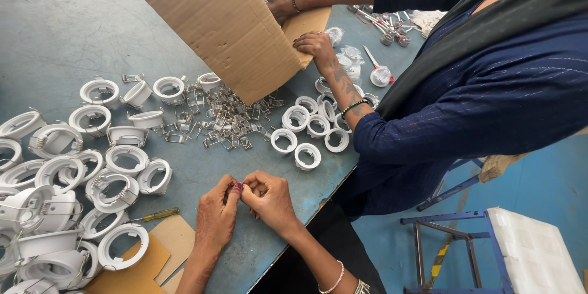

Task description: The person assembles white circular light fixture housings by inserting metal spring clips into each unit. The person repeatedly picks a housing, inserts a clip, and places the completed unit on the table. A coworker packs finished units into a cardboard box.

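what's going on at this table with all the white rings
The person wearing the camera has the left hand and right hand pressed together near the table's edge, pinching something too small to make out. Across the corner, a co-worker in a dark blue top tips a cardboard box with both hands above a pile of metal spring clips. White ring housings crowd the left side, with a smaller group beside the clips. A screwdriver lies near the left wrist.

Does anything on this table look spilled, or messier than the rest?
Yes: a tangled heap of metal spring clips lies loose below the tilted cardboard box that another person holds. The white rings around it lie scattered, some on edge. A screwdriver lies among them.
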